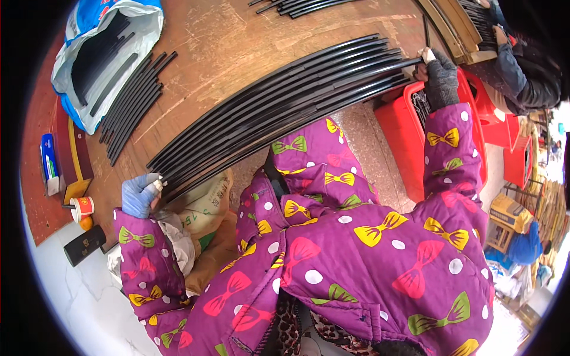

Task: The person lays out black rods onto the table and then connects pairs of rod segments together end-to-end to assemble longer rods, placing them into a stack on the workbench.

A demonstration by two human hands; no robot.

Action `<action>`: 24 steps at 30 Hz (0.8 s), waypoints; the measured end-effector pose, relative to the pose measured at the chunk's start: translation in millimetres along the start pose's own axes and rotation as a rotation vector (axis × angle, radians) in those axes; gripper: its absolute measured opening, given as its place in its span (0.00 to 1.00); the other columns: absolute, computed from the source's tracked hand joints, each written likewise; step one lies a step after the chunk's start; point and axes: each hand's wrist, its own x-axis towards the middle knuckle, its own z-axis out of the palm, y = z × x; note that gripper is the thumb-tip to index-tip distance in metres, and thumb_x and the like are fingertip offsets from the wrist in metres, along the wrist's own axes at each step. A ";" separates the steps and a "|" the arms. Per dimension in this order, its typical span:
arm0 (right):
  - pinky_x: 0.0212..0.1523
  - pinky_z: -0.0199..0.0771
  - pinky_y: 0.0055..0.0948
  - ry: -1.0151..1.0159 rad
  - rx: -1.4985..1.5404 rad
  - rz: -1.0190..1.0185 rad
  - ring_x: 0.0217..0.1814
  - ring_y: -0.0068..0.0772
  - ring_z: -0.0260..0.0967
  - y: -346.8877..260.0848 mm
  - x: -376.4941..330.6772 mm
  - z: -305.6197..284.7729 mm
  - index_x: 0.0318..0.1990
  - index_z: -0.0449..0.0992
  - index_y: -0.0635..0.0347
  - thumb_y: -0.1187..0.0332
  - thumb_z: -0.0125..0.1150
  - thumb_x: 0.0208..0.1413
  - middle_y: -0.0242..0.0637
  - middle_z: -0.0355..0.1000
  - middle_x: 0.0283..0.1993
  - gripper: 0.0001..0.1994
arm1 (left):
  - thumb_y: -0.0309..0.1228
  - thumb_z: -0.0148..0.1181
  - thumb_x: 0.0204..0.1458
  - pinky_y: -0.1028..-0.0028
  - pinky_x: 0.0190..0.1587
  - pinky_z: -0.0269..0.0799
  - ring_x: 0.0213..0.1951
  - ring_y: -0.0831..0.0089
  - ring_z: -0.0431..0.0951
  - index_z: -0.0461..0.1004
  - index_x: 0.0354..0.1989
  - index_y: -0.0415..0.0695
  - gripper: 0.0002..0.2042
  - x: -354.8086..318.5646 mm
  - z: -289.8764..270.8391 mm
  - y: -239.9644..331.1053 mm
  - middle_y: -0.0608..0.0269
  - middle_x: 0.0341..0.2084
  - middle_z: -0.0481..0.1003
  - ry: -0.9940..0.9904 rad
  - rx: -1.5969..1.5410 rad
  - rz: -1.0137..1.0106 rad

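The long black strips (279,101) lie as one bundle across the brown wooden table (225,41), running from lower left to upper right; the fisheye view bends them, so true curvature cannot be judged. The left hand (139,194), in a blue glove, is closed around the lower-left ends of the bundle at the table's near edge. The right hand (440,80), in a dark fingerless glove, grips the upper-right ends, which overhang the table above a red plastic crate (409,130).

Procedure for the step in hand, judged to be squaring up the bundle:

1. Hold both ends firmly and keep the bundle flat on the table, so that no strip rides over its neighbour.
2. Press the two ends toward each other evenly (the left ends appear slightly staggered) until they sit flush.
3. Support the overhanging right end; a strip released there may drop into the crate.

A shorter stack of black strips (133,101) lies well apart at upper left, beside a blue-and-white bag (127,21) holding more. Keep the two lengths separate. Another person's sleeve (522,71) shows at far right.
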 end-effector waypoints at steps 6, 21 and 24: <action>0.17 0.56 0.18 0.180 -0.699 0.091 0.16 0.16 0.56 -5.9 3.7 21.3 0.39 0.70 0.65 0.68 0.53 0.51 0.32 0.63 0.18 0.10 | 0.22 0.58 0.41 0.84 0.18 0.58 0.16 0.84 0.65 0.74 0.29 0.36 0.06 -0.9 5.1 5.7 0.66 0.17 0.70 0.111 0.046 -0.031; 0.43 0.64 0.39 -0.306 -1.733 -0.624 0.42 0.47 0.65 19.6 111.0 130.5 0.41 0.69 0.55 0.73 0.48 0.45 0.46 0.68 0.39 0.13 | 0.36 0.58 0.42 0.69 0.47 0.63 0.45 0.63 0.68 0.74 0.39 0.51 0.13 74.1 3.5 41.3 0.57 0.41 0.68 0.541 0.932 0.354; 0.42 0.64 0.37 -0.413 -1.972 -0.617 0.45 0.46 0.64 5.1 110.5 138.6 0.43 0.68 0.54 0.72 0.50 0.44 0.43 0.67 0.42 0.15 | 0.34 0.58 0.42 0.70 0.46 0.63 0.43 0.62 0.68 0.74 0.35 0.48 0.11 82.2 -8.0 32.1 0.57 0.38 0.68 0.434 0.989 0.388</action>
